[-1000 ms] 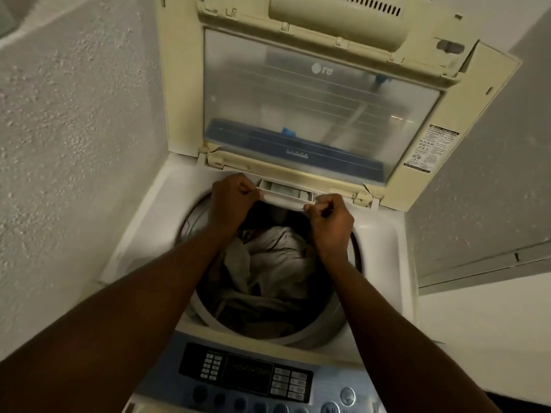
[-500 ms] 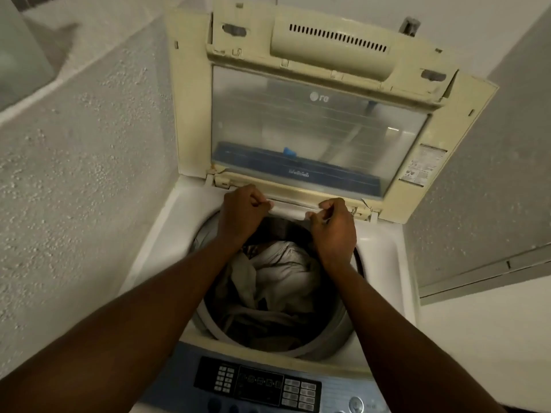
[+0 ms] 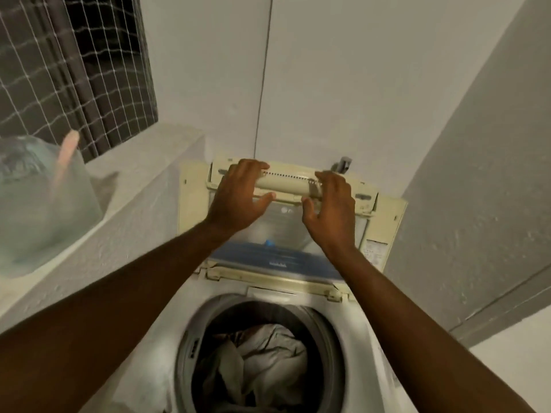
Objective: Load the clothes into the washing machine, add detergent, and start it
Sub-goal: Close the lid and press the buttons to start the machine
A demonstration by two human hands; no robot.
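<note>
A top-loading washing machine stands below me with its cream lid raised upright against the wall. Pale crumpled clothes lie in the drum. The detergent drawer at the drum's back edge sits flush in its slot. Both hands are up at the lid's top edge. My left hand curls around the left end of the lid's cream handle. My right hand curls around the handle's right end.
A rough plastered ledge runs along the machine's left side and carries a clear plastic bag. A meshed window is above it. A tap sticks out behind the lid. A grey wall closes the right side.
Both hands left the detergent drawer at the drum's back edge and rose to the handle at the top of the raised lid. The drawer went from pulled out to flush. My view tilted upward.
</note>
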